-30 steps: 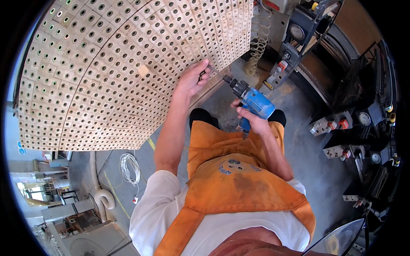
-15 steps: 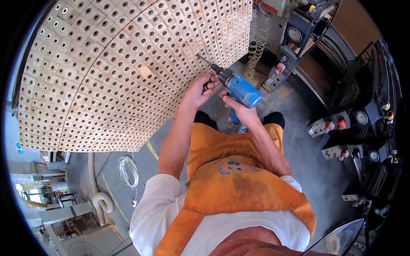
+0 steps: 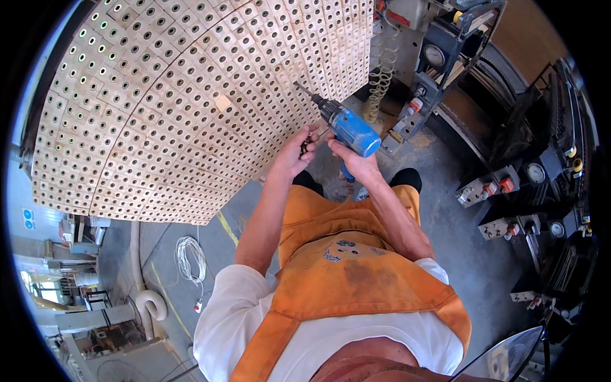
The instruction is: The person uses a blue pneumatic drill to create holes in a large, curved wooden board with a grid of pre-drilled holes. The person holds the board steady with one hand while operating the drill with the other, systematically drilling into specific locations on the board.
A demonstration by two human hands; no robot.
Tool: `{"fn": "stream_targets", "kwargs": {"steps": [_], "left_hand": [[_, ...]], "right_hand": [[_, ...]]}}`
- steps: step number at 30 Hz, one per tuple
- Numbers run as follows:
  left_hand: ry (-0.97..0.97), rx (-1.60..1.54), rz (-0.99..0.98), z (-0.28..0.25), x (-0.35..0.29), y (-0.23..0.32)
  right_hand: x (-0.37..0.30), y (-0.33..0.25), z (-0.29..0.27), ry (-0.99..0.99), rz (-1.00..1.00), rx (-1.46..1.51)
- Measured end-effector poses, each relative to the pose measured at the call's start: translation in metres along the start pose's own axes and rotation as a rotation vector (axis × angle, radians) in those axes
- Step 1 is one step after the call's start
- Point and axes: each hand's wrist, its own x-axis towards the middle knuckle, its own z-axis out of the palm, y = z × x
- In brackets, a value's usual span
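Observation:
My right hand (image 3: pixel 358 159) is wrapped round the grip of a blue cordless drill (image 3: pixel 354 130). A long thin bit (image 3: pixel 301 88) sticks out of its black chuck, pointing up and left across the wooden panel. Beside the drill, my left hand (image 3: pixel 296 153) is curled, palm up, round several small dark metal pieces (image 3: pixel 305 148); their exact kind is too small to make out. Both hands are at the panel's lower right edge. The large pale wooden panel (image 3: pixel 191 83) is built of small blocks, most with a dark-rimmed round hole. One plain block (image 3: pixel 223 103) shows no hole.
A coiled air hose (image 3: pixel 380 83) hangs right of the panel. Dark machinery with gauges (image 3: pixel 536 172) and red-knobbed valves lines the right side. On the floor at left lie a coiled white cable (image 3: pixel 189 258) and a ribbed duct hose (image 3: pixel 151 305).
The drill has shifted slightly left and down, with my right hand still round it. My left hand has dropped a little, its fingers still curled round the small pieces.

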Motion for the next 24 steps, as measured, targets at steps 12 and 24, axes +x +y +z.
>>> {"fn": "stream_targets", "kwargs": {"steps": [12,24], "left_hand": [[0.045,0.01,0.19,0.006,0.006,0.041],[0.03,0.183,0.165,0.025,0.009,0.063]], "right_hand": [[-0.014,-0.006,-0.008,-0.032,0.076,0.142],[-0.032,-0.01,-0.047,-0.2,0.213,0.31]]}}
